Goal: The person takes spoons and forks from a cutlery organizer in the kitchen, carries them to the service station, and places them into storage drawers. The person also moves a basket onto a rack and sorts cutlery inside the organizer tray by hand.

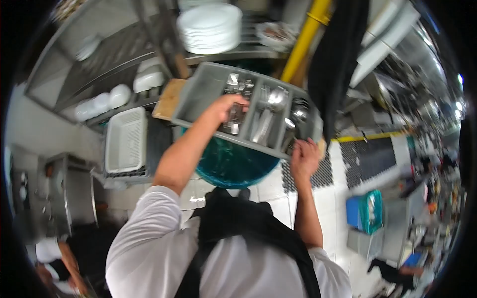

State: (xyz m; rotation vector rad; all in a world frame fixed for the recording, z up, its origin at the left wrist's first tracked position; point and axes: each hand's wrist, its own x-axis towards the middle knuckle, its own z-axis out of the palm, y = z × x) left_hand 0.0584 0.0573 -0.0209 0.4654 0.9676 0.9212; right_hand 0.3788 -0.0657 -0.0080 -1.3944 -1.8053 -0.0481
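In the head view, a grey tray (198,102) sits tilted in front of the person, above a big blue-green tub (238,164). The tray has long parts with walls between them. The left hand (229,107) is inside the tray, in the second part from the left. Its fingers are bent over shiny metal cutlery (234,124), but I cannot tell if they are pinching any of it. The right hand (305,158) is at the near edge of the tray, close to the right end. Its fingers are curled there, and I cannot tell if they are pinching something. Spoons and forks (271,107) lie in the part between the hands, and more spoons (299,110) lie in the part next to it on the right. Behind the tray is a tall pile of white plates (209,30). A white basket (125,141) is off to the left.
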